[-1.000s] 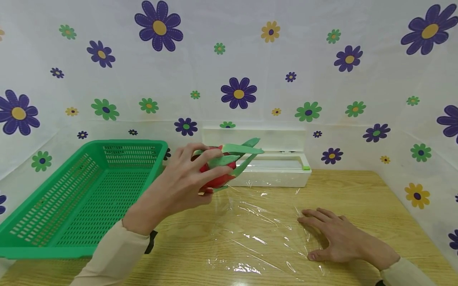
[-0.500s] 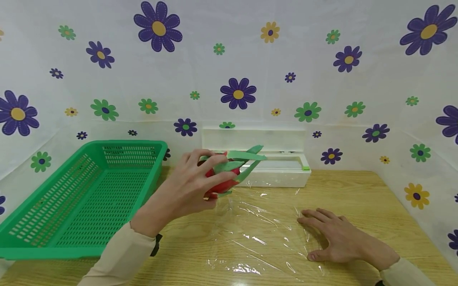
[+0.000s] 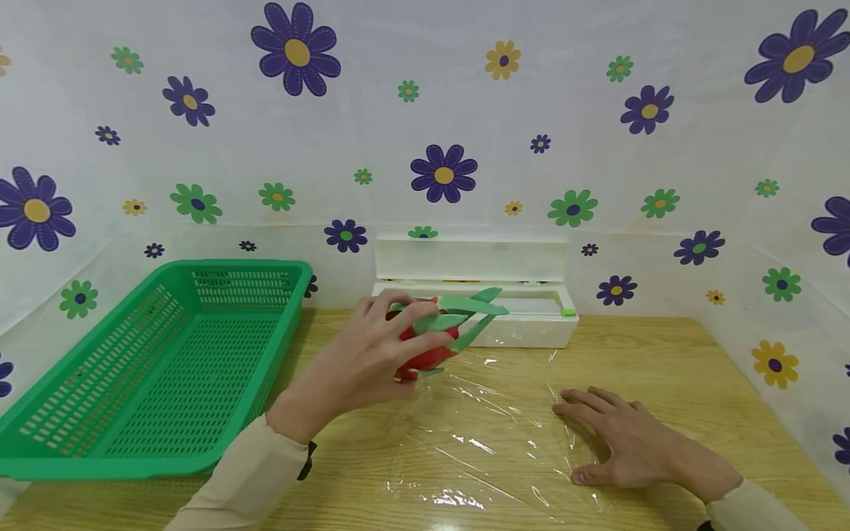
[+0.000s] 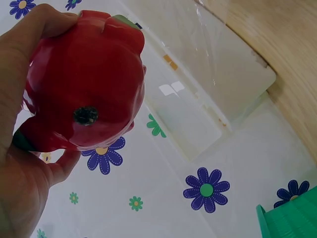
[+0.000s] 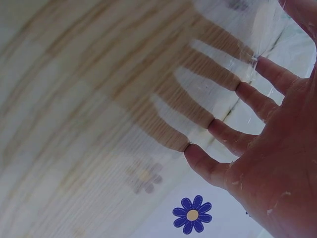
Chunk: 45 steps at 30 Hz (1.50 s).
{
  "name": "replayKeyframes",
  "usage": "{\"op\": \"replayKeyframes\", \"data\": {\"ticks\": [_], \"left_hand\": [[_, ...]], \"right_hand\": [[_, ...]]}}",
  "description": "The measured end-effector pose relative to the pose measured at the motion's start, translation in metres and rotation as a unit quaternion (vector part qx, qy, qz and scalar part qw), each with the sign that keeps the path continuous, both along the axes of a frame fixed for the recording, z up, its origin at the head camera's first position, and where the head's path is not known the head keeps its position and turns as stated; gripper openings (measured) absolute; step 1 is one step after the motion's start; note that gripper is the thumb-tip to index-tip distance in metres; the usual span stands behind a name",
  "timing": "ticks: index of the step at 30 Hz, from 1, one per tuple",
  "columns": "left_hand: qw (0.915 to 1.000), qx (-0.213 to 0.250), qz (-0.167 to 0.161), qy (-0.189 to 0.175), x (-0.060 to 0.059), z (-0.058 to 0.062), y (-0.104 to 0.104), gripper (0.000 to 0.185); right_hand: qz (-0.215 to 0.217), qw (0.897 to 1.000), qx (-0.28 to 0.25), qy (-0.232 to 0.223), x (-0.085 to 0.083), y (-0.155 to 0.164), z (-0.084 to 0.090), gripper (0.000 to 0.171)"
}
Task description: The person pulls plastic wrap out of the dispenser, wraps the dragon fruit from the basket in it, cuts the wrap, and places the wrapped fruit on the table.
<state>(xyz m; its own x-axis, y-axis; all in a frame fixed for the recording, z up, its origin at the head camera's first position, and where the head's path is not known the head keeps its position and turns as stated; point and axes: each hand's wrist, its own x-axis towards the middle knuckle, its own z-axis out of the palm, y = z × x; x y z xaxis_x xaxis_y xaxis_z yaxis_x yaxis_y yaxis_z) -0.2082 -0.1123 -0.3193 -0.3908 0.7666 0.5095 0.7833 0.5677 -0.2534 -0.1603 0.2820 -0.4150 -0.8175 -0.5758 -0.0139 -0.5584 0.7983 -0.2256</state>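
Left hand (image 3: 361, 354) fingers curl around a red dragon fruit (image 3: 428, 335), held above the far edge of the plastic wrap (image 3: 478, 435). Right hand (image 3: 624, 442) lies flat, fingers straight, pressing the wrap onto the table (image 3: 664, 354).

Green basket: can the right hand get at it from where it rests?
Probably not directly. The right hand lies flat on the plastic wrap, while the green basket sits far left, with the left hand holding the dragon fruit in between.

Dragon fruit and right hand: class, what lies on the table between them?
In the head view, only clear plastic wrap lies between the dragon fruit and the right hand.
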Motion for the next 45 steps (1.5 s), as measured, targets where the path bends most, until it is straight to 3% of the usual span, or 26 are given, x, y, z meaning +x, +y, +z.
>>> {"op": "replayKeyframes", "data": {"ticks": [21, 29, 33, 45], "left_hand": [[0.9991, -0.023, -0.016, -0.033, -0.009, -0.026, 0.025, 0.066], [0.9989, -0.041, -0.021, -0.005, -0.013, -0.033, 0.038, 0.065], [0.9985, -0.052, -0.015, 0.003, -0.015, -0.038, 0.042, 0.063], [0.9964, -0.082, 0.013, -0.020, -0.022, -0.043, 0.057, 0.061]], "right_hand": [[0.003, 1.000, -0.003, 0.001, 0.000, -0.001, 0.001, 0.086], [0.001, 1.000, -0.004, 0.004, 0.001, 0.000, 0.000, 0.085], [0.002, 1.000, -0.003, 0.008, 0.001, 0.000, 0.000, 0.085], [0.006, 1.000, -0.003, 0.016, 0.001, 0.001, 0.000, 0.086]]}}
